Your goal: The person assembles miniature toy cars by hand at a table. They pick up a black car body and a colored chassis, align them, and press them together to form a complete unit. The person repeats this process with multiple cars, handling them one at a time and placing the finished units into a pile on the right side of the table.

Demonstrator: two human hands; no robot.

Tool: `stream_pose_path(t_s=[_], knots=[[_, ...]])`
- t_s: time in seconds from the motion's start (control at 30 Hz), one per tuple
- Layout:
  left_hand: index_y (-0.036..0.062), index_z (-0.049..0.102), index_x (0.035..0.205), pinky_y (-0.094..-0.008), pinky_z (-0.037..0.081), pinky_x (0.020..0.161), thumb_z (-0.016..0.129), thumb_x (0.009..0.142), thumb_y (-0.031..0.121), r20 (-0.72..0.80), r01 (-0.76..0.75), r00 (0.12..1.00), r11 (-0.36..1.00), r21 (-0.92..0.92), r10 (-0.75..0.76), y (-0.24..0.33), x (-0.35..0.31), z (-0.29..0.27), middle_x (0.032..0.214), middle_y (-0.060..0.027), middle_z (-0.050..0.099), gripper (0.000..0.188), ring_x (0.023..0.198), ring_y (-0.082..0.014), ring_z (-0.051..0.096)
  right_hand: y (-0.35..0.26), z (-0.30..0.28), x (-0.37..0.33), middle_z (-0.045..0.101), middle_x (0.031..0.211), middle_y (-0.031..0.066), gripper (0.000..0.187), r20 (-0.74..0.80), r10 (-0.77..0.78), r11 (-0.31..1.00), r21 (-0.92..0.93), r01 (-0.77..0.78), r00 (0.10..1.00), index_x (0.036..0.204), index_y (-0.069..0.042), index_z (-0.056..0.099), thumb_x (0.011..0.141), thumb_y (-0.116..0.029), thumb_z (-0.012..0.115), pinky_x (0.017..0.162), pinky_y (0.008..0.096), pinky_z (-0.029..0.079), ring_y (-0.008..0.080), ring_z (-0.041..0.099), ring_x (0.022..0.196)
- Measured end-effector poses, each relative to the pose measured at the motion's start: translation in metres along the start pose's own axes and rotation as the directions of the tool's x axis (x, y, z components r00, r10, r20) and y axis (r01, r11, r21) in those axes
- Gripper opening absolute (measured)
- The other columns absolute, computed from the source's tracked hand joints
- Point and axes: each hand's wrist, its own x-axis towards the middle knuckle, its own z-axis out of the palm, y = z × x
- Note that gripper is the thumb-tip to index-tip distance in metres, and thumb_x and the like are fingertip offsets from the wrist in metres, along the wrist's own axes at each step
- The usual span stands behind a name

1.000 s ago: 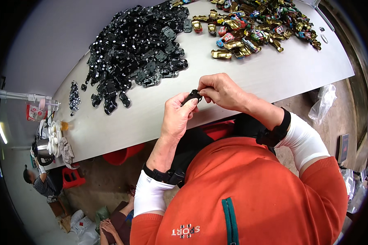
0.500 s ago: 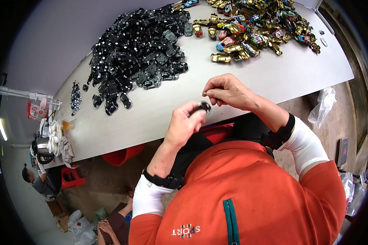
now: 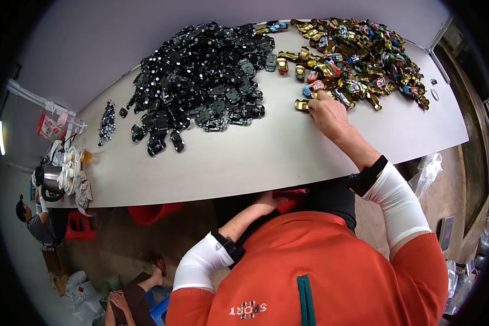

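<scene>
My right hand (image 3: 330, 115) reaches to the near edge of a heap of toy cars (image 3: 364, 68), gold and multicoloured. Its thumb and fingers are bent together around a gold toy car, mostly covered by them. Another gold toy car (image 3: 301, 105) lies right beside the thumb. My left hand (image 3: 266, 201) is low over my lap, partly under the table's front edge; its fingers are hidden, and whatever they may hold does not show. A large heap of black toy car chassis (image 3: 195, 76) covers the table's middle and back left.
A small pile of shiny little parts (image 3: 107, 124) lies on the white table (image 3: 228, 163) at left. Near the left end stand a kettle (image 3: 52, 179), stacked cups and a cloth (image 3: 83, 193). A red tub (image 3: 152, 213) is under the table. Other people sit at left.
My right hand has moved forward from above the table's front edge to the toy car heap. My left hand, which held a black toy car part, has dropped to my lap. The view has shifted.
</scene>
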Motion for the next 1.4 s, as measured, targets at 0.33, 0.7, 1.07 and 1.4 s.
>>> stream_pose_path(t_s=[0.33,0.7,1.07,1.4], knots=[[-0.0012,0.063,0.09,-0.038,0.048,0.069,0.068,0.071,0.007,-0.518,-0.27,0.71,0.864,0.425,0.477,0.105,-0.009,-0.156,0.079,-0.0158,0.058,0.021,0.074,-0.0324,0.057,0.0,-0.04,-0.005,0.053,0.077,0.0024,0.019,0.485,0.054,0.378,0.799,-0.468,0.873,0.094,-0.001,0.055,0.091,-0.019,0.052,0.045,0.0219,0.04,0.0058,0.051,0.063],[0.0034,0.064,0.084,-0.0406,0.042,0.081,0.074,0.062,0.008,-0.452,-0.081,0.677,0.669,0.739,0.581,0.098,0.078,-0.179,0.1,-0.0106,0.05,0.025,0.1,-0.0302,0.044,0.006,-0.008,-0.013,0.067,0.077,0.0133,0.015,0.245,0.034,0.75,0.634,-0.187,0.969,0.084,0.001,0.067,0.078,-0.012,0.06,0.068,0.0336,0.049,0.0211,0.063,0.07],[0.001,0.06,0.093,-0.0253,0.048,0.07,0.075,0.066,0.0,-0.642,-0.522,0.583,0.835,0.174,0.498,0.111,0.037,-0.15,0.084,-0.0046,0.057,0.031,0.076,-0.0141,0.057,-0.004,0.005,0.0,0.062,0.07,0.0079,0.027,-0.194,0.012,0.79,0.603,0.11,0.981,0.094,0.001,0.067,0.08,-0.021,0.068,0.054,0.0301,0.045,0.0182,0.054,0.056],[-0.0019,0.045,0.125,-0.0257,0.053,0.073,0.066,0.076,-0.008,-0.512,-0.561,0.823,0.504,-0.657,0.247,0.11,0.002,-0.137,0.111,-0.0129,0.05,0.054,0.083,-0.0199,0.061,-0.054,-0.004,-0.015,0.055,0.066,0.0019,0.016,0.521,-0.146,-0.067,0.843,-0.534,0.841,0.083,-0.001,0.06,0.085,-0.017,0.064,0.037,0.0194,0.025,0.0043,0.039,0.046]])
